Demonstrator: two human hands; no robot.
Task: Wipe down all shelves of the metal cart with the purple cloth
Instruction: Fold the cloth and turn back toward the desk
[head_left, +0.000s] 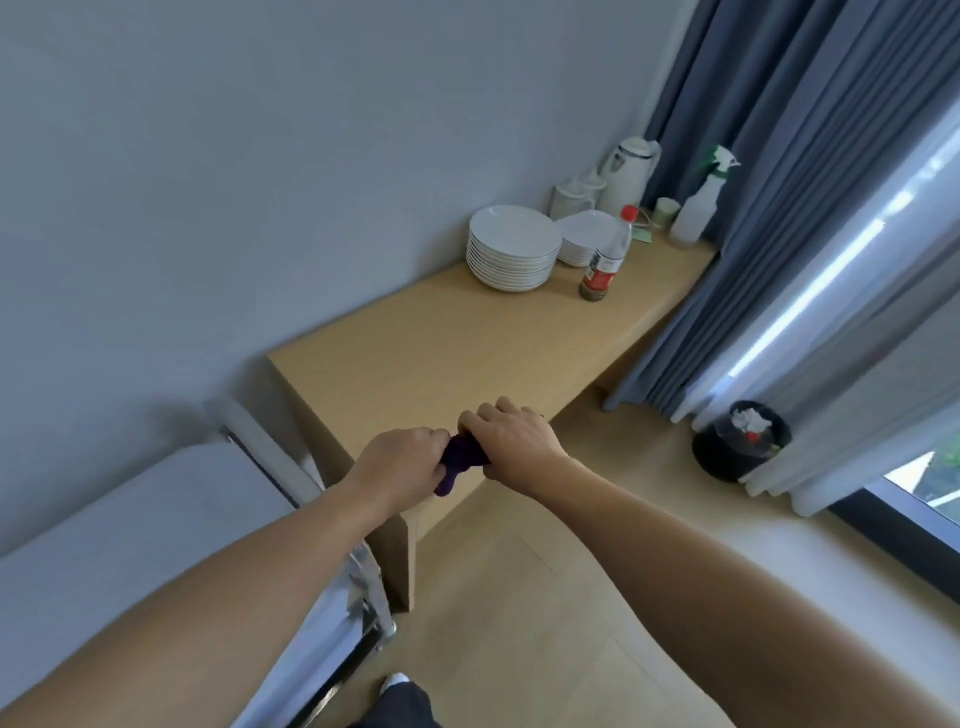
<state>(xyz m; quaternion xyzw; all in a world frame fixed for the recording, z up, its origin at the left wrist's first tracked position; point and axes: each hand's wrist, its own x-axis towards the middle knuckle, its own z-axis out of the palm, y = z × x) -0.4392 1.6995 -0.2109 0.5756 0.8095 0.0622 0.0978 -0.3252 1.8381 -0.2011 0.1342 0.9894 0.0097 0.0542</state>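
Observation:
The purple cloth (460, 458) is bunched up between both hands, above the near corner of a wooden counter (415, 364). My left hand (402, 461) grips its left end and my right hand (511, 437) grips its right end; a short tail hangs down below. The metal cart (156, 519) stands at lower left, its pale top shelf under my left forearm. Its chrome frame and corner (371, 597) show beside the counter's end. The lower shelves are hidden.
On the counter's far end stand stacked white plates (511, 248), a red-capped bottle (608, 257), a white kettle (626, 174), jars and a spray bottle (701, 200). Blue curtains (779, 182) hang at right, a black waste bin (740, 439) by the window.

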